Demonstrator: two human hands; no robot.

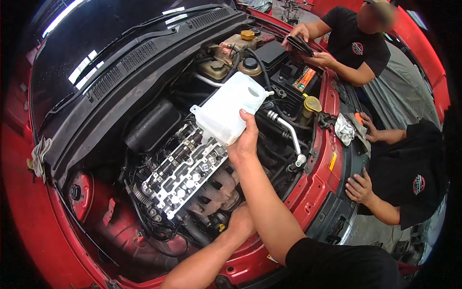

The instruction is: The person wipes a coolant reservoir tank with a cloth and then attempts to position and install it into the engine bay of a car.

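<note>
A translucent white plastic fluid reservoir (233,108) with a small side spout is held up over the engine bay. My right hand (244,137) is closed on its near lower corner, thumb on the upper face. Below it lies the opened cylinder head (187,178), its metal top and valve bores exposed. My left hand (242,219) reaches low beside the rusty exhaust manifold (214,195); its fingers are hidden behind my right forearm and the engine parts, so whatever they touch cannot be seen.
A battery (293,79), a black-capped reservoir (250,66) and a yellow cap (312,103) sit at the far right of the bay. One co-worker holds a dark flat object (301,45); another rests hands on the red front edge (308,192) near a crumpled cloth (344,129).
</note>
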